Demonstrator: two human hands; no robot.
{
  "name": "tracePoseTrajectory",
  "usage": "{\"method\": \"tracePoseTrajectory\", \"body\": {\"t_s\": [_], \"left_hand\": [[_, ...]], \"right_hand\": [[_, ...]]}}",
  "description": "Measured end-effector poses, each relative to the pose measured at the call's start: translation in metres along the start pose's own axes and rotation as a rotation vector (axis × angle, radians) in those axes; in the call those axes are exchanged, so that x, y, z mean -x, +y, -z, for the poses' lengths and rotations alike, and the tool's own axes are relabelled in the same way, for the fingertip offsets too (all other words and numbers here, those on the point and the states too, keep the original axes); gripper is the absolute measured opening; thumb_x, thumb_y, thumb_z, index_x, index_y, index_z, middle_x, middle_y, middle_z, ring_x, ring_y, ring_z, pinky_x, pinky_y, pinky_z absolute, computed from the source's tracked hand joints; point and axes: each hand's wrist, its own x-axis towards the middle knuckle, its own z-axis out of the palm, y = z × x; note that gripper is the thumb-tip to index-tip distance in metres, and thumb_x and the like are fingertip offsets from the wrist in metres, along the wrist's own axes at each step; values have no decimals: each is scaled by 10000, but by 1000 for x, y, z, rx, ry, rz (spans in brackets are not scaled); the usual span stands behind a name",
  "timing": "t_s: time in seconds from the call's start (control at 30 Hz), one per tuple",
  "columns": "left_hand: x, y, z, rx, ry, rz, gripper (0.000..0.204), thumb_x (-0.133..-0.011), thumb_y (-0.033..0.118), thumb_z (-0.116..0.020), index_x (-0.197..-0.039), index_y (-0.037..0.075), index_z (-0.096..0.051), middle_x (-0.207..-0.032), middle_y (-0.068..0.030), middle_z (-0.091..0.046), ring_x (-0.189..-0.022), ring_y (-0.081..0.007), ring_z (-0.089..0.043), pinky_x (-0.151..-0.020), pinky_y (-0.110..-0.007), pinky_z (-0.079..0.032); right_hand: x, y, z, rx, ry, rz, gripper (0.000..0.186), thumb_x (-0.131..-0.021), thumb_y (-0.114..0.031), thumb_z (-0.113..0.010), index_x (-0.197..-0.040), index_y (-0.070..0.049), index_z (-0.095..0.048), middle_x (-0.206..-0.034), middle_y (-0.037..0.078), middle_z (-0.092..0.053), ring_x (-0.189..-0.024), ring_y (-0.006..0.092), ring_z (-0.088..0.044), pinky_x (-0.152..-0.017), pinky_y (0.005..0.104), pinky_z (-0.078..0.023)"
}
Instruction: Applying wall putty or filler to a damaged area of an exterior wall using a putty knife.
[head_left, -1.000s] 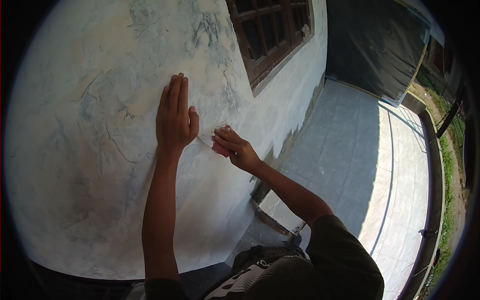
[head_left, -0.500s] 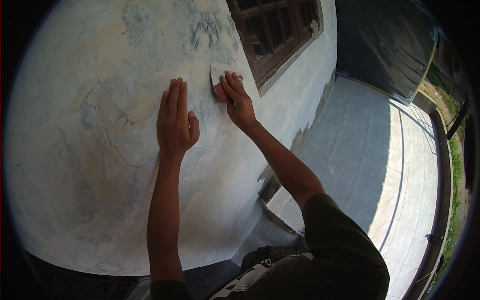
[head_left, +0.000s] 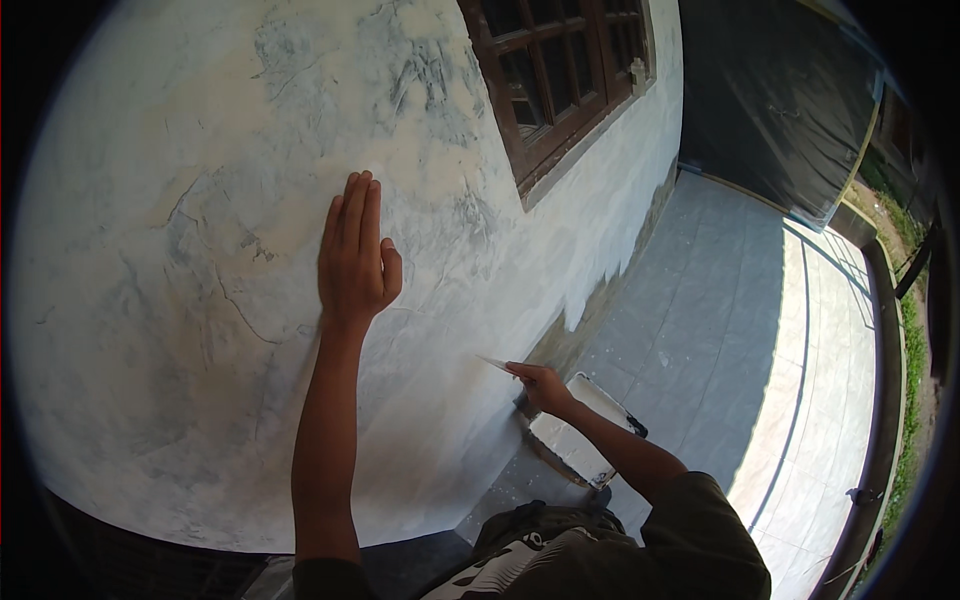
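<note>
My left hand [head_left: 352, 265] lies flat against the whitish plastered wall [head_left: 210, 400], its fingers together and stretched upward, the thumb a little apart. Lower and to the right, my right hand [head_left: 541, 386] grips a putty knife [head_left: 492, 361], which shows nearly edge-on with its thin blade pointing at the wall. Whether the blade touches the wall I cannot tell. Just beneath the right forearm sits a shallow pan [head_left: 572, 447] with whitish material in it. Uneven grey and cream patches and cracks mark the wall around the left hand.
A brown wooden window [head_left: 555, 80] with small panes is set in the wall at the upper right. Grey floor tiles [head_left: 690, 290] run along the wall's foot, sunlit farther right. A dark sheet [head_left: 780, 110] hangs at the far right, and a low kerb [head_left: 880, 400] edges the floor.
My right hand has come down and away from the wall beside the window, carrying the putty knife to above the pan. The left hand stays flat on the wall. The view has shifted slightly.
</note>
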Motion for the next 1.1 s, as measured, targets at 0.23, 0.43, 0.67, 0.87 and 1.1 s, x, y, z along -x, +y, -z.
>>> {"method": "tracePoseTrajectory", "body": {"t_s": [0.23,0.43,0.67,0.87,1.1], "left_hand": [[1,-3,0,-13,3,-5,646,-808,90,-439,-1427,-95,-415,-1490,-237,-440,-1414,-357,-411,-1169,-473,-319],[3,-4,0,-35,-23,10,645,-814,108,-433,-1423,-103,-414,-1489,-237,-440,-1422,-350,-402,-1180,-466,-301],[1,-3,1,-43,-25,18,646,-818,126,-426,-1422,-102,-416,-1491,-237,-438,-1419,-346,-406,-1185,-453,-297],[-1,-2,1,-38,-14,21,640,-818,121,-428,-1418,-102,-423,-1489,-234,-443,-1411,-350,-417,-1176,-457,-306],[1,-5,1,-25,13,13,622,-819,91,-425,-1410,-103,-438,-1485,-232,-451,-1399,-353,-434,-1164,-465,-321]], "right_hand": [[-153,-159,96,-150,437,374,374,-939,64,-560,-1285,-49,-650,-1197,119,-712,-1064,159,-665,-935,306,-505],[-286,-316,169,0,654,842,400,-867,90,-574,-1212,-72,-696,-1181,154,-704,-1107,258,-684,-963,325,-520],[-328,-311,157,353,657,1158,498,-788,119,-610,-1234,-88,-689,-1278,116,-665,-1190,292,-637,-1000,357,-521],[-247,-227,116,356,403,1029,620,-706,179,-629,-1265,-87,-663,-1353,111,-616,-1310,336,-533,-1133,434,-415],[-149,-124,75,416,24,749,585,-728,148,-621,-1259,-94,-658,-1358,102,-609,-1320,322,-514,-1166,451,-375]]}}
